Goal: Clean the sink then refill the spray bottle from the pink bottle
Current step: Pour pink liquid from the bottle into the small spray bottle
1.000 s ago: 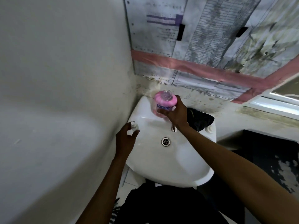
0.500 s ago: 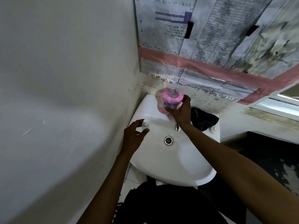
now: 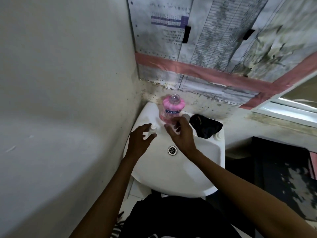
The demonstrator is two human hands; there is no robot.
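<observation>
Pink bottle (image 3: 173, 109) upright, uncapped, on sink (image 3: 197, 177) rim, upper centre. Right hand (image 3: 181, 134) loose-fingered just below it, apparently holding nothing. Left hand (image 3: 139, 139) fingers spread around small white bottle (image 3: 152, 128). Risk: knock topples open bottle, spills.

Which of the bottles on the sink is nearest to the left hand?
The small white bottle at the left hand; the pink bottle stands farther back.

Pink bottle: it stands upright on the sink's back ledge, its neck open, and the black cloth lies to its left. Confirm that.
Not quite. The head view shows the pink bottle upright on the back ledge of the sink, its neck open, but the black cloth lies to its right, not its left.
</observation>
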